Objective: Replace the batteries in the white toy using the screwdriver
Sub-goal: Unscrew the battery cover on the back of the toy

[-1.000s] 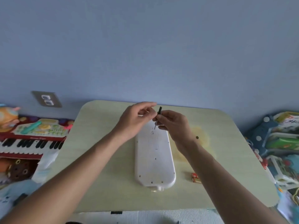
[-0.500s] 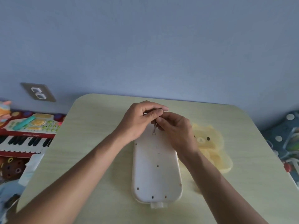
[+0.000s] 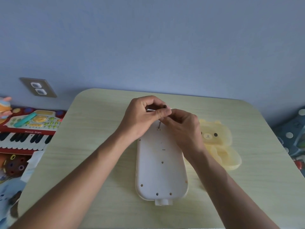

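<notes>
The white toy [image 3: 160, 169] lies face down and lengthwise on the pale wooden table [image 3: 99, 146], its back dotted with screw holes. A small screwdriver [image 3: 159, 123] stands almost upright over the far end of the toy, its metal tip in a hole there. My left hand [image 3: 143, 119] pinches the dark handle top from the left. My right hand [image 3: 183, 129] holds the shaft from the right, fingers closed around it. Most of the screwdriver is hidden between my fingers.
A pale yellow bear-shaped case [image 3: 217, 142] lies just right of the toy, partly under my right wrist. Left of the table stand a red toy keyboard [image 3: 24, 138] and other toys. More toys [image 3: 295, 142] sit at the right edge. A wall socket [image 3: 38, 87] is behind.
The camera has dipped and moved closer. My left fingers have closed over the top of the screwdriver handle, which stuck up free a second ago. The tip stays at the same hole.
</notes>
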A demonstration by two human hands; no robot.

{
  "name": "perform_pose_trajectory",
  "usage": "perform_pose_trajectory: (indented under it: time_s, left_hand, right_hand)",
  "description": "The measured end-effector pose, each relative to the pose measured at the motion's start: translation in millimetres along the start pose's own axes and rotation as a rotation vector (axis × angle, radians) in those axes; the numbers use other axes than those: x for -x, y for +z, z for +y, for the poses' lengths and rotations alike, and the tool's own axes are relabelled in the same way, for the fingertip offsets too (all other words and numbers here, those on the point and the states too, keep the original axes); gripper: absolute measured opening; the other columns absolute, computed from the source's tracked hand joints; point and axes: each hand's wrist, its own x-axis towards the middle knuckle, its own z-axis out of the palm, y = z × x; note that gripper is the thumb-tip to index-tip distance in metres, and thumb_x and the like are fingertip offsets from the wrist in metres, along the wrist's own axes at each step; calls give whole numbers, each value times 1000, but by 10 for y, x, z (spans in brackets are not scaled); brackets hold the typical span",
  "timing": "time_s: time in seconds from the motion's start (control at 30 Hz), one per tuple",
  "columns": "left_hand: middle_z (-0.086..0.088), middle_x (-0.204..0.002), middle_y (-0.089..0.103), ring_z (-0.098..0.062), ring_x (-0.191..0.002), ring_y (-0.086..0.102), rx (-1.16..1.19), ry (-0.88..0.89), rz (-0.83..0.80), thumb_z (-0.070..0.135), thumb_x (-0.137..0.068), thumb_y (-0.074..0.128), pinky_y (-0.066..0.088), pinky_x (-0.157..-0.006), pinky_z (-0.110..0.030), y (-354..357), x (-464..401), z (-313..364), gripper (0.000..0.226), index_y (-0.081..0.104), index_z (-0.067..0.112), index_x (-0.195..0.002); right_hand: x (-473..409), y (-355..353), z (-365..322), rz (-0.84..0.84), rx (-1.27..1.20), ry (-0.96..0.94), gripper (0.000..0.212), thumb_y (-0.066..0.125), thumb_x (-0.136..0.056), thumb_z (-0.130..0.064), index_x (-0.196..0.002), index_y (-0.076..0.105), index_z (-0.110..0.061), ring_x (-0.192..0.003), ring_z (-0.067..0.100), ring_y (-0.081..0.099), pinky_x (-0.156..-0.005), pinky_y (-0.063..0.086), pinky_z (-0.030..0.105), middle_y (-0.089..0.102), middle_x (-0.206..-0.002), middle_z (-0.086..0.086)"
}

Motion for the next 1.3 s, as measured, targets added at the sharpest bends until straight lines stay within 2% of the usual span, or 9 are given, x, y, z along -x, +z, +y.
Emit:
perform_pose_trajectory:
  time_s: [0.2,0.4,0.53,0.67,0.77,0.87,1.0,1.2,1.3]
  left_hand:
    - [-1,-92,79,-17,-86,74,-53,21,-11,12,-89,72,58,-80,-25,-67,35,29,7,79,14,-91]
    - [-7,-77,75,-16,-73,73,-102,30,12,16,-83,79,59,-76,-29,-45,46,53,10,74,7,-86]
    - [-2,-93,79,-12,-88,74,-37,52,-34,7,-91,68,56,-81,-23,-76,64,57,12,77,7,-99]
    - [-1,-81,78,-14,-76,73,-54,58,65,9,-79,82,56,-74,-26,-70,29,12,8,77,7,-84]
    - [2,-75,73,-11,-67,67,-73,68,56,13,-77,84,55,-67,-25,-17,30,33,14,73,7,-83]
    - [-2,-86,77,-20,-76,72,-50,67,-39,13,-90,71,58,-74,-34,-43,39,57,11,76,8,-98]
    - [1,-81,77,-24,-72,70,-75,86,15,11,-85,77,57,-71,-34,-62,10,57,4,78,10,-89]
    - [9,-76,71,-14,-69,67,-118,81,28,22,-78,83,55,-68,-32,41,32,73,16,73,12,-87]
    - [3,-91,79,-21,-80,74,-121,87,-8,20,-89,73,60,-78,-38,1,71,62,14,79,16,-101]
  right_hand:
    - [-7,-19,-15,-64,69,23,12,71,-91,-15,-96,82,-17,-79,4,66,-75,51,25,80,-89,1]
    - [-24,-60,-19,-39,38,12,8,76,-87,-19,-80,79,-17,-59,-2,54,-59,42,12,68,-62,-17]
    - [-4,-47,-32,-84,49,12,15,66,-94,-12,-93,81,-13,-68,-3,61,-68,45,12,72,-73,-14]
    - [15,-37,-52,-97,40,19,8,76,-86,-11,-94,77,-13,-75,6,71,-71,54,15,78,-83,-3]
    - [-12,-29,-31,-44,53,19,6,78,-85,-14,-79,76,-16,-60,4,55,-59,43,16,68,-65,-8]
    - [-15,-41,-19,-93,50,3,11,69,-91,-10,-86,78,-9,-70,5,58,-69,46,21,73,-78,8]
    - [-2,-71,-59,-148,66,-3,12,67,-93,-7,-99,77,-8,-79,-1,69,-72,48,9,77,-87,-6]
    - [-5,-43,-30,-46,43,-5,10,76,-87,-19,-88,76,-9,-75,9,63,-69,49,26,76,-86,13]
    - [-14,-58,-35,-87,32,15,10,72,-90,-16,-82,78,-16,-68,1,60,-66,45,15,73,-72,-9]
